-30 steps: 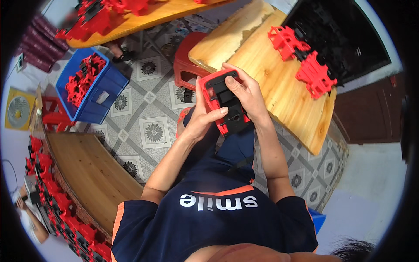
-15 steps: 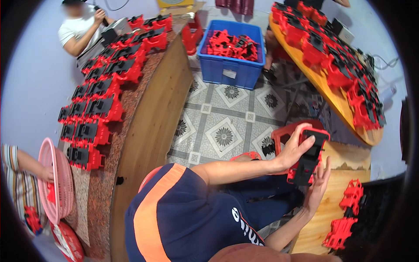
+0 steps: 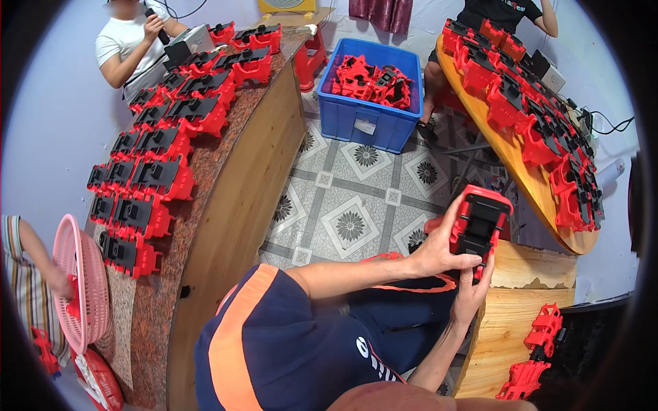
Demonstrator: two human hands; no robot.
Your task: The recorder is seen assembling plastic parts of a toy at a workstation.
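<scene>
Both my hands grip a red plastic holder with a black padded face, raised above the near end of the light wooden table. My left hand wraps its left side, thumb across the lower black part. From below, my right hand closes around the lower end. The fingers behind the holder are hidden. On the wooden table by my right forearm lie two red frames, an upper one and a lower one.
A stone-topped counter at left bears rows of red-black holders. Ahead on the tiled floor stands a blue bin of red parts. An oval wooden table at right carries more holders. People sit behind both; another reaches into a pink basket.
The holder has come nearer and turned more upright. My left thumb has moved down to its lower part, and my right hand has closed around the bottom end.
</scene>
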